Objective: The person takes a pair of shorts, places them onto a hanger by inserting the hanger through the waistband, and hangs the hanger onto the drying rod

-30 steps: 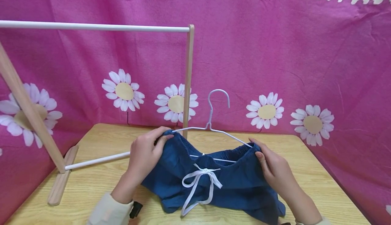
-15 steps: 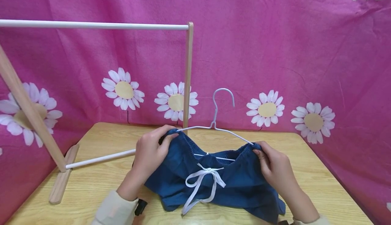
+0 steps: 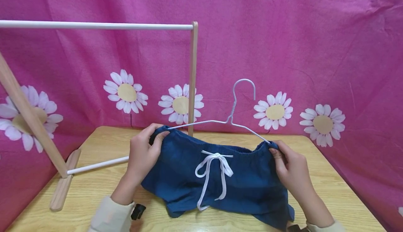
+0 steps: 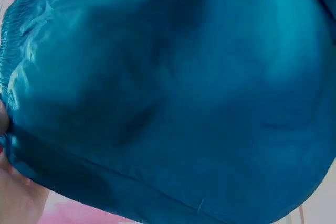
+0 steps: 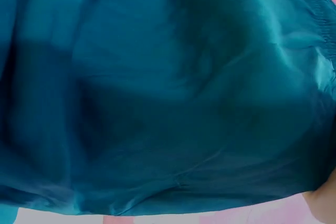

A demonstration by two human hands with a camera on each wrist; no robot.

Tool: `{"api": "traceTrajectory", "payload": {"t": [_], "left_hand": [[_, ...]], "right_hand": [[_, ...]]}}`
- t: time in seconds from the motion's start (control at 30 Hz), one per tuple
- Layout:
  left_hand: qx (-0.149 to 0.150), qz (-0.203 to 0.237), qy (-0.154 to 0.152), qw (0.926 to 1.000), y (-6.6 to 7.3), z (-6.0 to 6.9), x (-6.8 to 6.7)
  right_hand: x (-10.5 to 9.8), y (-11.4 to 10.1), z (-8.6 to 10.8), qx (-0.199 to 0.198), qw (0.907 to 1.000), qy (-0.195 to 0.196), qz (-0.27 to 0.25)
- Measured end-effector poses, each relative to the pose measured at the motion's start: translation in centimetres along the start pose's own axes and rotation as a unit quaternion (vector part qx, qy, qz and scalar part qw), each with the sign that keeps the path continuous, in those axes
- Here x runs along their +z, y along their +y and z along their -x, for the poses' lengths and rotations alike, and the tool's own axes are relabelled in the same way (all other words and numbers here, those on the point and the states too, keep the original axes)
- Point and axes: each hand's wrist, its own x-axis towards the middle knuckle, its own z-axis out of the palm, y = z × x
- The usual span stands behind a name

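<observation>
Dark blue shorts point(image 3: 248, 186) with a white drawstring bow point(image 3: 217, 156) hang spread between both hands above the table. A white wire hanger point(image 3: 207, 121) sits inside the waistband, its hook standing up and its lower bar hidden by the cloth. My left hand point(image 3: 143, 155) pinches the waistband's left corner at the hanger's end. At the opposite corner, my right hand point(image 3: 292, 165) pinches the waistband by the other end of the hanger. Blue cloth of the shorts point(image 4: 173, 103) fills most of the left wrist view, and likewise the shorts point(image 5: 157, 103) in the right wrist view.
A clothes rack with a white top rail point(image 3: 94, 25) and wooden posts point(image 3: 193, 78) stands at the left. Its foot point(image 3: 64, 181) rests on the wooden table point(image 3: 327, 190). A pink curtain with daisies point(image 3: 275, 111) hangs behind and at the sides.
The hands have moved apart, stretching the waistband wider. The hanger has risen and shifted right, and the front of the waistband has come up, hiding the lower bar.
</observation>
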Motion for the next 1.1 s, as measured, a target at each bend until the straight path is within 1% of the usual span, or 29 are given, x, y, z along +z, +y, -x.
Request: {"api": "traceTrajectory", "payload": {"t": [0.07,0.13,0.17,0.23,0.37,0.47,0.53,0.63,0.7,0.73,0.8,0.87,0.97,1.1], "left_hand": [[-0.003,0.016,0.017,0.9997,-0.2,-0.1,-0.2],[-0.004,0.030,0.025,0.9992,-0.3,-0.3,-0.5],[-0.004,0.035,0.025,0.9991,-0.4,-0.3,-0.7],[-0.006,0.049,0.010,0.9987,-0.4,-0.4,-1.0],[-0.014,0.073,-0.054,0.9957,-0.3,-0.6,-1.6],[-0.035,0.086,-0.104,0.9902,-0.2,-0.8,-2.2],[-0.054,0.090,-0.136,0.9851,-0.1,-1.0,-2.4],[-0.078,0.088,-0.186,0.9754,0.0,-1.2,-2.6],[-0.084,0.086,-0.212,0.9699,0.1,-1.3,-2.6],[-0.085,0.087,-0.218,0.9682,0.0,-1.2,-2.5],[-0.085,0.090,-0.221,0.9675,-0.1,-1.1,-2.4],[-0.082,0.098,-0.207,0.9700,-0.3,-1.0,-2.2],[-0.074,0.103,-0.170,0.9772,-0.4,-0.8,-1.7],[-0.051,0.094,-0.121,0.9869,-0.2,-0.6,-1.2]], "right_hand": [[-0.1,0.0,-0.1,0.001,0.9999,0.010,-0.004],[-0.3,-0.1,-0.2,-0.002,0.9998,0.018,-0.008],[-0.3,-0.2,-0.2,-0.004,0.9997,0.023,-0.010],[-0.5,-0.3,-0.3,-0.013,0.9993,0.034,-0.011],[-0.7,-0.4,-0.4,-0.027,0.9981,0.055,-0.003],[-0.7,-0.4,-0.4,-0.033,0.9978,0.057,-0.003],[-0.7,-0.4,-0.4,-0.036,0.9977,0.055,-0.013],[-0.6,-0.4,-0.3,-0.038,0.9974,0.053,-0.030],[-0.7,-0.3,-0.2,-0.034,0.9974,0.048,-0.041],[-0.7,-0.3,-0.2,-0.032,0.9974,0.045,-0.047],[-0.8,-0.2,-0.1,-0.028,0.9972,0.038,-0.058],[-0.8,0.0,-0.1,-0.022,0.9966,0.029,-0.074],[-1.0,0.2,0.0,-0.005,0.9948,0.018,-0.101],[-1.3,0.5,0.1,0.041,0.9906,0.004,-0.130]]}}
